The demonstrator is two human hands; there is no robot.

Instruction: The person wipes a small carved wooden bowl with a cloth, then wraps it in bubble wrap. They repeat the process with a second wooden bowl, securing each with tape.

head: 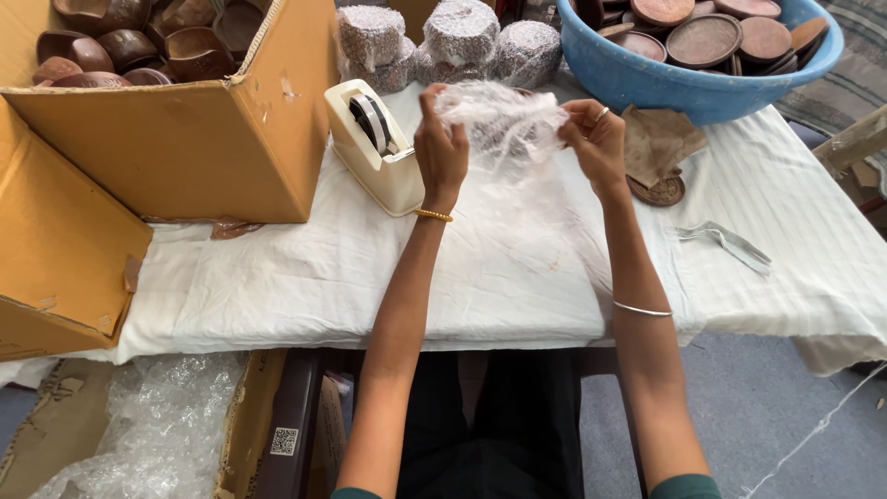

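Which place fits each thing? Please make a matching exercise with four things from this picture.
Things:
1. bubble wrap
2. tape dispenser
3. blue tub
4. cardboard box

Places:
A. far right of the table, full of round lids
B. between both hands
C. far left, full of brown bowls
D. just left of the left hand

Pairs: 1-B, 2-D, 3-A, 4-C
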